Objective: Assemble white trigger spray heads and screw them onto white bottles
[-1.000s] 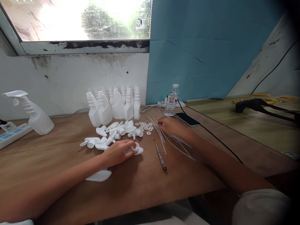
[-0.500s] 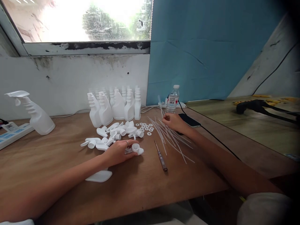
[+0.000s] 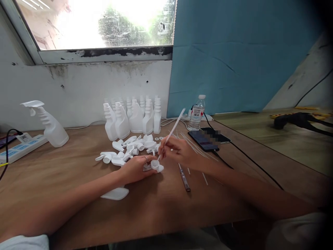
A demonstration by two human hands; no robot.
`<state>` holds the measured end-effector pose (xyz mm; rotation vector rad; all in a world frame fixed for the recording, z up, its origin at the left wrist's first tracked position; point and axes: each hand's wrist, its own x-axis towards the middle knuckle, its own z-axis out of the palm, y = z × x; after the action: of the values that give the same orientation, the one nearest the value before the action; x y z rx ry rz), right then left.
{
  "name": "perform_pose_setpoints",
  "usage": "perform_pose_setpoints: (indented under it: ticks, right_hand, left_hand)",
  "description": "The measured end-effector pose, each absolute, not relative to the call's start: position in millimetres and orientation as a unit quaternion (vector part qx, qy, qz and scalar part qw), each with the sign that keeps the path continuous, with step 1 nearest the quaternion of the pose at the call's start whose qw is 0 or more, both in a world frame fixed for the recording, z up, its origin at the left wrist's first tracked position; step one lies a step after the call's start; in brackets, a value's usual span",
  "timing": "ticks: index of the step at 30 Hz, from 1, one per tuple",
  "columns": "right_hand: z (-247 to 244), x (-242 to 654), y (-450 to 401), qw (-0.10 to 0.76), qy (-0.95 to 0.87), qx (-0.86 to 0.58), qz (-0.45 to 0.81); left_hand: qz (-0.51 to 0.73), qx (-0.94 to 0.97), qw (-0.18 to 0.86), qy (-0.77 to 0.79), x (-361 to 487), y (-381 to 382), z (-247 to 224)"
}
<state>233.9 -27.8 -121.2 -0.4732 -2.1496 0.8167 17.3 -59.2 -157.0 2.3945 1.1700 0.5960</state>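
1 btl (image 3: pixel 55 129) topped, far left of screwdriver (image 3: pixel 185 180); btls (image 3: pixel 136 119) back-left of it r bare. Left hand (image 3: pixel 135 170) has spray head (image 3: pixel 155 165) left of it, right hand (image 3: pixel 182 152) pinches tube (image 3: pixel 177 122) nr cup, can't tell if in.

My left hand (image 3: pixel 136 168) lies low and palm down, forearm slanting in, fingers curled in a grip. My right hand (image 3: pixel 178 150) is raised beside it, fingertips pinched together.
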Motion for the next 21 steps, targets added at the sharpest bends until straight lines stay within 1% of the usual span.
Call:
perform_pose_setpoints:
  ticks: [3,8,13,18,21]
  right_hand:
    - [-125,230,-28,0.359,-0.878,-0.187,0.255]
    - [-129,227,-28,0.338,-0.877,-0.241,0.241]
    - [-136,226,-25,0.395,-0.84,-0.246,0.279]
    - [-138,226,-27,0.359,-0.86,-0.244,0.269]
    - [-137,227,-30,0.388,-0.841,-0.233,0.296]
  left_hand:
    - [0.22,0.856,0.207,0.42,17,-59,-158]
    - [0.214,0.857,0.199,0.424,17,-57,-159]
    - [0.217,0.856,0.209,0.42,17,-58,-157]
    - [0.213,0.851,0.206,0.433,17,-58,-158]
    - [0.213,0.854,0.216,0.423,16,-58,-158]
